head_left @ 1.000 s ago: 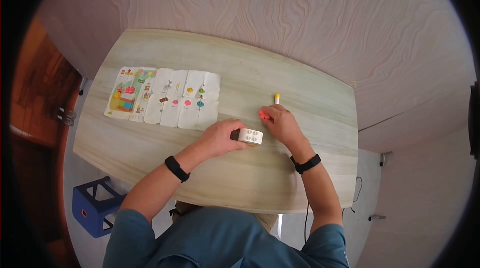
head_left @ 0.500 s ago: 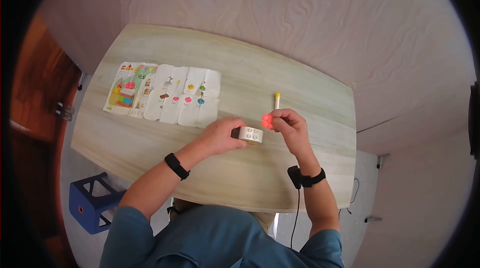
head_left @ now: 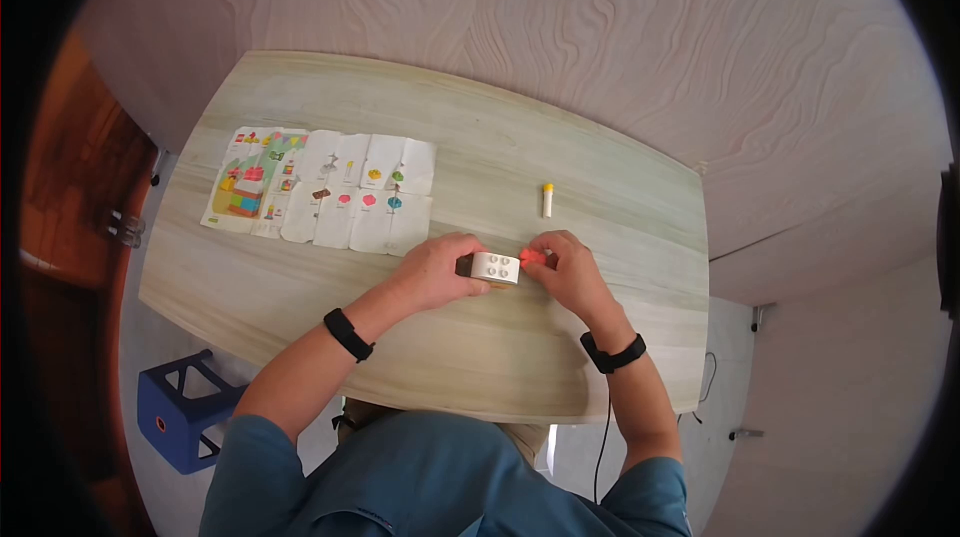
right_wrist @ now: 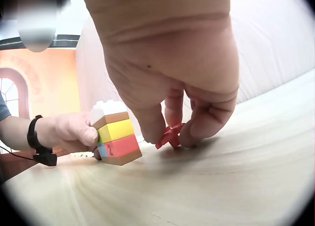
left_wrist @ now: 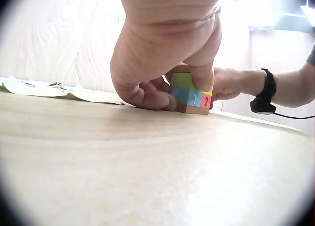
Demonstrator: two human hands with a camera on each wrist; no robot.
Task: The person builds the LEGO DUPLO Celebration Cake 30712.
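Observation:
My left hand [head_left: 432,270] grips a stack of toy building bricks [head_left: 497,268] from its left side, thumb on the near face. White with studs on top, the stack [right_wrist: 119,137] shows brown, yellow and red layers in the right wrist view, the red one marked 2. Blue and green bricks, the blue marked 1, face the left wrist view. Just right of it, my right hand [head_left: 568,272] pinches a red flower-shaped piece [right_wrist: 171,136] between thumb and fingers, low over the tabletop. The fingers partly cover the flower.
A white stick with a yellow end [head_left: 548,201], like a toy candle, lies beyond my right hand. The creased picture instruction sheet [head_left: 330,192] is spread on the table's left side. A blue stool [head_left: 190,412] stands on the floor at left; a wall rises behind the table.
My right hand has brought the red flower nearer to me, turning it up face-on midway, then lowering it beside the stack. The left hand keeps hold of the stack in about the same place.

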